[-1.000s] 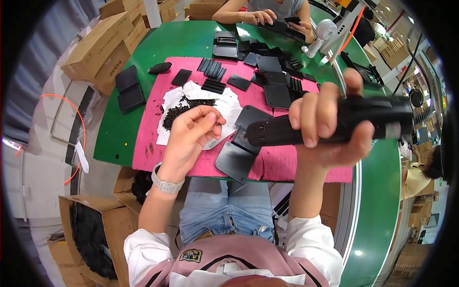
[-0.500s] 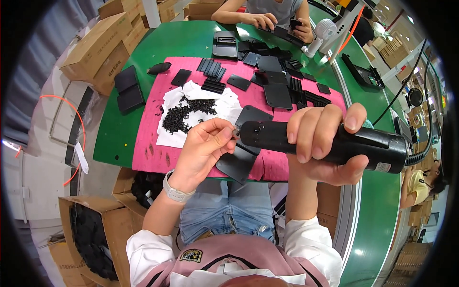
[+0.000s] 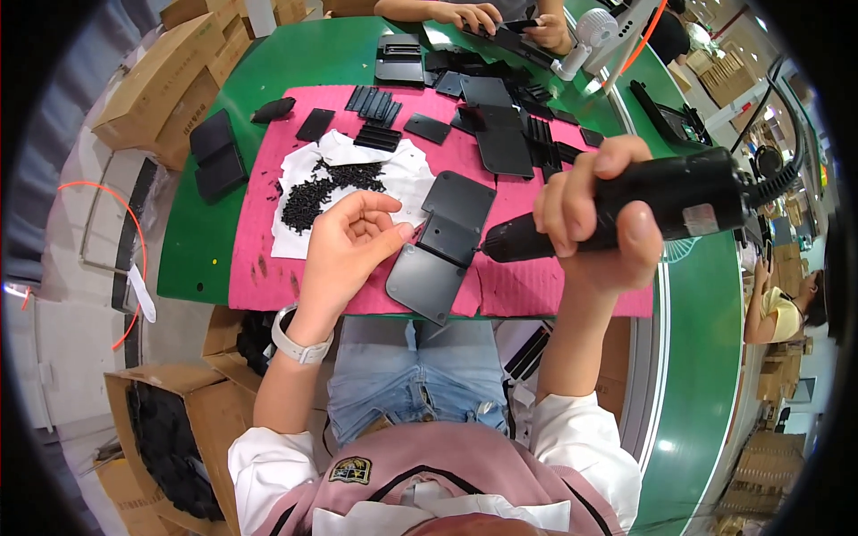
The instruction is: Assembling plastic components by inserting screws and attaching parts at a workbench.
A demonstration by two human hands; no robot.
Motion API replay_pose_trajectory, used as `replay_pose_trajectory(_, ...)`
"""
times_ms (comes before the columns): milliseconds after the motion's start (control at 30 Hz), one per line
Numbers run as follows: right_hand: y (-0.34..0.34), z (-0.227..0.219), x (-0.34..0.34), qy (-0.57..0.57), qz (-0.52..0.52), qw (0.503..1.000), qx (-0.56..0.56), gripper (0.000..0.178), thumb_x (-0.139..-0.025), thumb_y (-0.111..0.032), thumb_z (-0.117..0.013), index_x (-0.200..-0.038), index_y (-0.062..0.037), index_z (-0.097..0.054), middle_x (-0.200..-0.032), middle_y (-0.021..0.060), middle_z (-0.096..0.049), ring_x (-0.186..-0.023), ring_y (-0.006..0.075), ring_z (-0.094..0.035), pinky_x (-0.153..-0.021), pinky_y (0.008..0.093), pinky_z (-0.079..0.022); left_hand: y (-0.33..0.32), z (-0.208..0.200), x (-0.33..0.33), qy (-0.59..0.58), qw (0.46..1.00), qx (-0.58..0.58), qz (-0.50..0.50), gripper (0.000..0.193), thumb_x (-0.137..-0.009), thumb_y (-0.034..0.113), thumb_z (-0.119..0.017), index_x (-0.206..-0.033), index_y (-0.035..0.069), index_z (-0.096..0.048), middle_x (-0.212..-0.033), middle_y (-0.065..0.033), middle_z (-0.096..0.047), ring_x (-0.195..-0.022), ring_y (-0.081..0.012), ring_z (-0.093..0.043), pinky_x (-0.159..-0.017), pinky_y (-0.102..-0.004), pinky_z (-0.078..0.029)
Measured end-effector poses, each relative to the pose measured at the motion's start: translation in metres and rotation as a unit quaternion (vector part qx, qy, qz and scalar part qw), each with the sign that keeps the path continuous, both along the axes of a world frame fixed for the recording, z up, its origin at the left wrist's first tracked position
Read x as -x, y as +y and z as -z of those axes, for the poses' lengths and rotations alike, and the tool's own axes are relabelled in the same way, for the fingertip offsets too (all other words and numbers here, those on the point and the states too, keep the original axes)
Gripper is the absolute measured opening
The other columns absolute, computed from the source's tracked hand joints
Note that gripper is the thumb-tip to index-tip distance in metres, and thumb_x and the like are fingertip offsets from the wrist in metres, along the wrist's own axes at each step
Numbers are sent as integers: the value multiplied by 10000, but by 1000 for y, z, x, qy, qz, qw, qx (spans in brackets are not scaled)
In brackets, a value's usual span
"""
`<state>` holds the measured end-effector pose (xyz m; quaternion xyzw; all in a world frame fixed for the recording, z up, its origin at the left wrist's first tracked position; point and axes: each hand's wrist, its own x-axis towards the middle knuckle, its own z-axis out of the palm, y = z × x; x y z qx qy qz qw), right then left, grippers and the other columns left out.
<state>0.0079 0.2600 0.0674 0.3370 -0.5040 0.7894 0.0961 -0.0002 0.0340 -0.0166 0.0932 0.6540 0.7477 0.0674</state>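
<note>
My right hand (image 3: 597, 210) grips a black electric screwdriver (image 3: 661, 201), held nearly level, its cable leaving from the right end. The driver's tip points left, by the right edge of a black hinged-looking assembly (image 3: 420, 281); whether it touches cannot be told. This assembly, two flat plates with a narrower piece between, lies at the front of the pink mat (image 3: 259, 259). My left hand (image 3: 353, 237) hovers at the assembly's left side, fingers loosely curled, thumb and forefinger apart with nothing visible between. Behind it, small black screws (image 3: 308, 204) are heaped on a white cloth (image 3: 416, 174).
Black plates (image 3: 502, 152) and ribbed strips (image 3: 377, 137) lie toward the mat's back. A folded black part (image 3: 217, 156) rests on the green table (image 3: 192, 255) at left. Across the table a co-worker's hands (image 3: 474, 18) hold a black part near a white fan (image 3: 594, 31). Cartons (image 3: 165, 80) stand left.
The screwdriver has moved right and tilted, its tip now lower at the assembly. My left hand has left the driver's tip, drawn back left, and its pinch has loosened.
</note>
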Motion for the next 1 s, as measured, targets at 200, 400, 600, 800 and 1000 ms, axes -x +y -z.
replay_pose_trajectory(200, -9, 1, 3, -26, 19, 999, -21, 367, -817, -304, -590, -1011, -30, -440, -576, 47, -452, -402, 121, -402, -437, 268, -373, 11, 10, 4, 63, 986, 153, 5, 258, -775, 94, -715, -976, -45, -633, -693, -11, -569, -588, -27, -469, -536, -192, -401)
replay_pose_trajectory(400, -15, -2, -1, -97, 25, 995, 13, 310, -735, -138, -705, -900, 15, -492, -618, 54, -517, -481, 113, -480, -447, 230, -396, 17, 1, 4, 105, 966, 234, 20, 269, -758, 86, -702, -974, -63, -642, -699, -72, -599, -562, -86, -499, -543, -236, -425)
replay_pose_trajectory(600, -28, 5, 9, -29, 29, 996, -81, 329, -780, -205, -680, -864, -12, -426, -549, 35, -433, -384, 102, -387, -357, 240, -316, 18, 0, 5, 88, 966, 243, 30, 248, -753, 77, -699, -957, -54, -650, -682, -75, -603, -563, -98, -511, -548, -243, -432)
replay_pose_trajectory(800, -23, 1, 10, -68, 2, 994, -81, 298, -786, -204, -646, -869, -16, -430, -534, 45, -431, -377, 102, -379, -357, 238, -314, 19, 6, 5, 97, 970, 221, 11, 230, -747, 74, -702, -933, -53, -656, -660, -68, -601, -556, -96, -508, -544, -240, -431)
replay_pose_trajectory(1000, -24, 7, 7, -54, 23, 996, -73, 307, -777, -176, -673, -864, -7, -432, -539, 44, -434, -388, 103, -394, -364, 239, -324, 19, 3, 5, 96, 969, 230, 4, 221, -744, 76, -711, -911, -58, -656, -642, -64, -600, -554, -85, -513, -549, -230, -436)
